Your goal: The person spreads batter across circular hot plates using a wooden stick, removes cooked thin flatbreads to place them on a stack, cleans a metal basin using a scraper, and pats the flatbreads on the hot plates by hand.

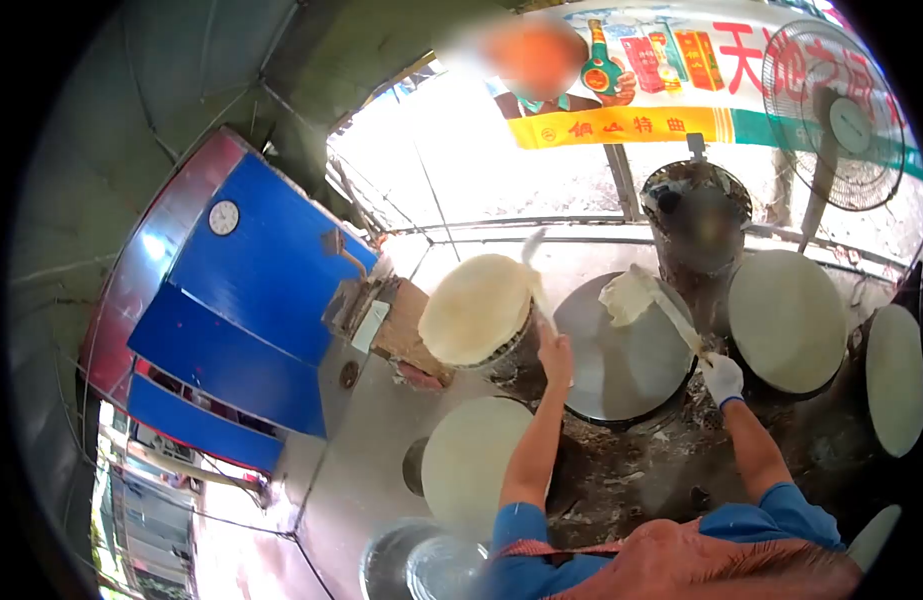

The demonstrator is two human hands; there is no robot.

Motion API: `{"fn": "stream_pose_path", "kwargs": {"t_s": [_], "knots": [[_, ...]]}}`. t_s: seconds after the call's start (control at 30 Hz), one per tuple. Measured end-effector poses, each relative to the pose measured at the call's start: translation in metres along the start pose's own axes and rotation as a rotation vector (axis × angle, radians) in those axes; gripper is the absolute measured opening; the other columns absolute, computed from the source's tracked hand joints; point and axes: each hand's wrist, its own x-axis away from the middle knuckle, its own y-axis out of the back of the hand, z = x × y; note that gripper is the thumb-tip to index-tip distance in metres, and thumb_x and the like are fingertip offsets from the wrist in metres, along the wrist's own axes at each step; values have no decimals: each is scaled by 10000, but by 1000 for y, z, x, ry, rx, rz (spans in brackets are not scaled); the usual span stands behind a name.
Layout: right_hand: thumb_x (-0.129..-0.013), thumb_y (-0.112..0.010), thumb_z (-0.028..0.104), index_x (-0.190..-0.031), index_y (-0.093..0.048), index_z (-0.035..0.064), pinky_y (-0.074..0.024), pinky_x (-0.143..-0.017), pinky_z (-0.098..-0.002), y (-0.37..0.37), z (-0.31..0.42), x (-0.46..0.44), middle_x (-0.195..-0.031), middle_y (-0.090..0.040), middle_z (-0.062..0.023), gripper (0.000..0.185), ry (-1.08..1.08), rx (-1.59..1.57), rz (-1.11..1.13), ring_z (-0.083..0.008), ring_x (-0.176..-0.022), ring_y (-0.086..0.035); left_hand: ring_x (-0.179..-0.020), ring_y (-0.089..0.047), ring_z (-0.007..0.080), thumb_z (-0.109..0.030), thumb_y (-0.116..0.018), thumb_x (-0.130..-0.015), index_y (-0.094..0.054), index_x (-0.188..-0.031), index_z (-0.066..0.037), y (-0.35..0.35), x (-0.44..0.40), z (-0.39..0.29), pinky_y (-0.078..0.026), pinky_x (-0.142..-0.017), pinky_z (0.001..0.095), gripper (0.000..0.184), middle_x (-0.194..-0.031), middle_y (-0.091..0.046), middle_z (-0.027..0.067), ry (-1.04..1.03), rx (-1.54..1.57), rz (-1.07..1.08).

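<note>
My left hand (555,359) is closed round the handle of a flat scraper (539,290), whose blade points away beside a pale round flatbread (476,308). My right hand (720,378), in a white glove, grips a wooden-handled spatula (678,318). A lump of pale dough (627,296) is at the far end of that spatula, over the dark round griddle (606,365). The griddle's surface is otherwise bare. Another pale round sheet (786,320) lies to the right of my right hand.
More round sheets lie at the near left (478,465) and far right (896,380). A metal basin (381,565) stands at the lower left. Behind the griddles are a soot-marked drum (676,240) and a standing fan (833,120). A cardboard box (406,325) sits left.
</note>
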Motion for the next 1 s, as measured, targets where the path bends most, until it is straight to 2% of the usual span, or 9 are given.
{"fn": "stream_pose_path", "kwargs": {"t_s": [0.07, 0.2, 0.3, 0.4, 0.6, 0.63, 0.73, 0.83, 1.0], "knots": [[-818, -551, 276, -917, -675, 59, -477, -726, -412, -16, 44, 2, -860, -645, -193, 268, -120, -267, -1, -364, -820, -612, -756, -552, 188, -61, -523, -821, -268, -1433, -100, 23, 2, -1, -450, -659, 323, 664, -980, -588, 192, -113, 183, -100], [-810, -558, 330, -950, -664, 58, -472, -758, -411, -44, 73, -50, -917, -646, -187, 323, -25, 111, 111, -356, -872, -617, -780, -566, 219, -29, -490, -814, -281, -1436, -135, 80, 82, 12, -470, -693, 316, 665, -1057, -575, 154, 383, 225, 375], [-828, -548, 281, -949, -683, 52, -481, -752, -398, 9, 47, -26, -881, -669, -146, 292, -95, -95, 50, -323, -860, -631, -864, -566, 226, -12, -483, -804, -299, -1435, -173, 106, 195, 102, -467, -754, 344, 677, -1102, -575, 135, 175, 57, 297], [-799, -589, 326, -964, -688, 46, -487, -776, -361, -80, 18, 6, -902, -683, -151, 340, -203, -370, 1, -264, -857, -660, -1068, -531, 273, -8, -509, -786, -313, -1422, -102, 150, 239, 46, -418, -897, 341, 672, -1258, -521, 170, 772, 304, 416], [-791, -610, 211, -973, -681, 2, -500, -702, -314, 0, 52, -8, -824, -691, -136, 286, -100, -279, 181, -187, -770, -661, -1216, -468, 298, -25, -546, -772, -323, -1403, -50, 163, 264, 46, -370, -975, 320, 670, -1327, -474, 205, 270, 64, 362], [-818, -576, 149, -973, -684, -15, -507, -677, -303, -14, 29, -10, -821, -693, -131, 251, -283, -924, 159, -168, -749, -658, -1234, -457, 299, -40, -555, -773, -324, -1403, -52, 157, 270, 70, -365, -984, 326, 670, -1338, -461, 209, 279, 68, 343], [-710, -728, 293, -914, -672, -70, -505, -662, -327, -28, 69, 14, -866, -680, -146, 420, -193, -311, 26, -223, -763, -648, -1260, -435, 304, -52, -554, -776, -326, -1404, -56, 155, 268, 56, -355, -1003, 332, 668, -1358, -445, 199, 394, 76, 341], [-690, -739, 172, -941, -675, -76, -491, -660, -282, -42, 60, -12, -799, -684, -135, 359, -348, -682, 451, -184, -697, -638, -1278, -416, 307, -55, -548, -777, -323, -1404, -47, 145, 275, 40, -346, -1016, 333, 665, -1372, -431, 196, 354, -13, 317], [-712, -721, 96, -905, -680, -66, -471, -564, -271, 6, 13, -63, -748, -661, -96, 256, -412, -875, 323, -162, -605, -604, -1273, -422, 304, -58, -547, -786, -315, -1403, -36, 136, 278, 41, -343, -1023, 341, 659, -1370, -431, 195, 344, -39, 281]]}}
